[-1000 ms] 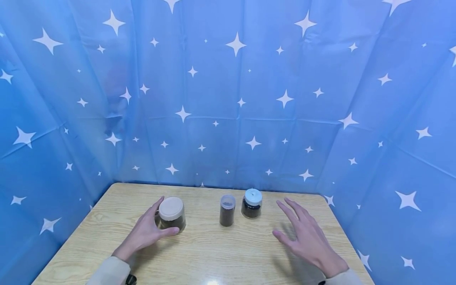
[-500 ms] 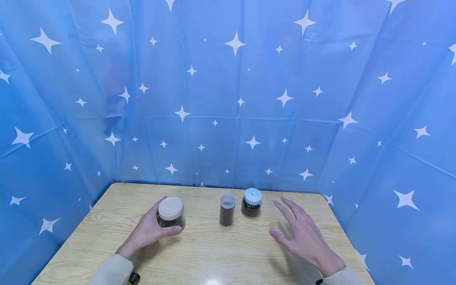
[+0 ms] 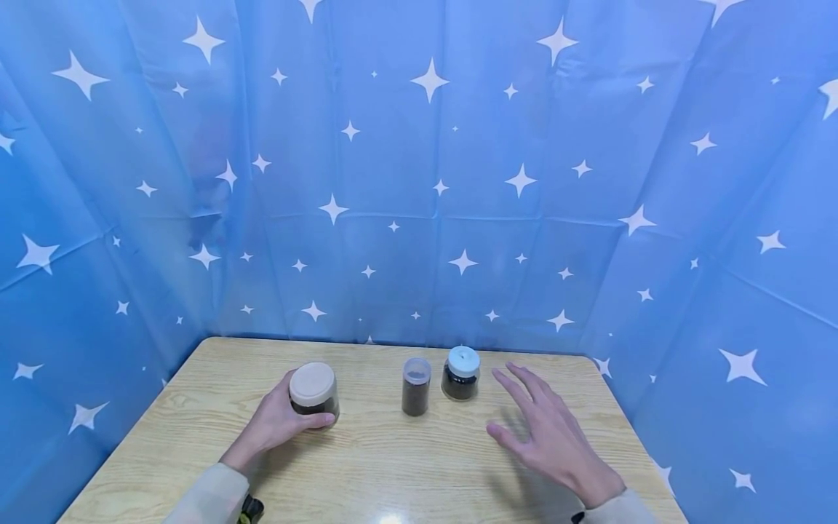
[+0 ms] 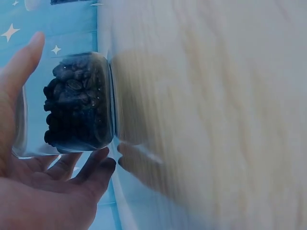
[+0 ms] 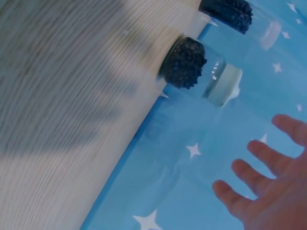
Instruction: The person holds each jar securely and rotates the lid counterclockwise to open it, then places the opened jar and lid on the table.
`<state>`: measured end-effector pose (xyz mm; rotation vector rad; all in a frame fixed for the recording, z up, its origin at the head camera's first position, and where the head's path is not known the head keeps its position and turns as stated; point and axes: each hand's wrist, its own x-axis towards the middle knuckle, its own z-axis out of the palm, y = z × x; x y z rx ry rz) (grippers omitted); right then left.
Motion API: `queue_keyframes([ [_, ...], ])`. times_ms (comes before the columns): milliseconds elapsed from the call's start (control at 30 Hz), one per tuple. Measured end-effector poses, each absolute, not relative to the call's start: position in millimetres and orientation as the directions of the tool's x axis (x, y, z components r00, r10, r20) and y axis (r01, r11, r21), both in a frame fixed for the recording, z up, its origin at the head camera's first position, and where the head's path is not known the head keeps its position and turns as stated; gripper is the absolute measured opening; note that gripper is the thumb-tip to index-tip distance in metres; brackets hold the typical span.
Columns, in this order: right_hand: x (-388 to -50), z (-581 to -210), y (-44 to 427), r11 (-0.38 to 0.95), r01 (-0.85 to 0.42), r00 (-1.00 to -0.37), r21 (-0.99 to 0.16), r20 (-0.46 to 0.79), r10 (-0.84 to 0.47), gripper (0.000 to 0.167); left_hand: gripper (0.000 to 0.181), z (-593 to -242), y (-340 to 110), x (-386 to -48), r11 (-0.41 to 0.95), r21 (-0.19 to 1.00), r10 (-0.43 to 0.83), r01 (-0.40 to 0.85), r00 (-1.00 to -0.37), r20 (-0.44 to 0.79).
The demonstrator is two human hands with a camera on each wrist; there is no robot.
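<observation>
At the left of the table, my left hand (image 3: 271, 423) curves round a clear, pale-lidded jar (image 3: 314, 393). The thumb lies across its near side; the other fingers are mostly hidden behind it in the head view. Dark bean-like pieces fill much of this jar in the left wrist view, and its base meets the tabletop. My right hand (image 3: 556, 444) hovers with spread fingers, holding nothing. Nearest to it is a short jar with a light blue lid (image 3: 461, 372), holding dark grains. Left of that stands a slim clear-lidded jar (image 3: 415, 387) with dark contents.
The jars stand on a light wood-grain table (image 3: 366, 473). A blue curtain with white stars (image 3: 419, 167) hangs behind the table and along both sides. A small dark object (image 3: 251, 508) shows by the left sleeve at the bottom edge.
My left fingers have drawn in round the pale-lidded jar, and the fingertips have slipped behind it. My right hand has drifted slightly left, toward the blue-lidded jar. The jars have kept their places.
</observation>
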<state>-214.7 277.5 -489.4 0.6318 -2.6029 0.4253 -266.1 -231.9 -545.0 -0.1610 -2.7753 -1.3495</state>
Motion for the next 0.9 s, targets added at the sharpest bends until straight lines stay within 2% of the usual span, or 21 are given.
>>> queue_keyframes([
  [333,-215.6,-491.5,271.5,0.837,-0.515,-0.787,-0.185,0.489,-0.376,0.084,0.110,-547.2,-231.9,-269.9,0.592,0.792,0.103,0.149,-0.989,0.109],
  [633,-215.9,-491.6,268.0,0.833,-0.527,-0.773,-0.169,0.503,-0.387,0.083,0.108,-545.8,-229.0,-267.0,0.600,0.790,0.062,0.125,-0.992,0.110],
  [900,-213.9,-491.2,262.3,0.834,-0.520,-0.788,-0.185,0.482,-0.384,0.084,0.105,-547.0,-225.4,-266.7,0.602,0.789,0.035,0.125,-0.991,0.131],
])
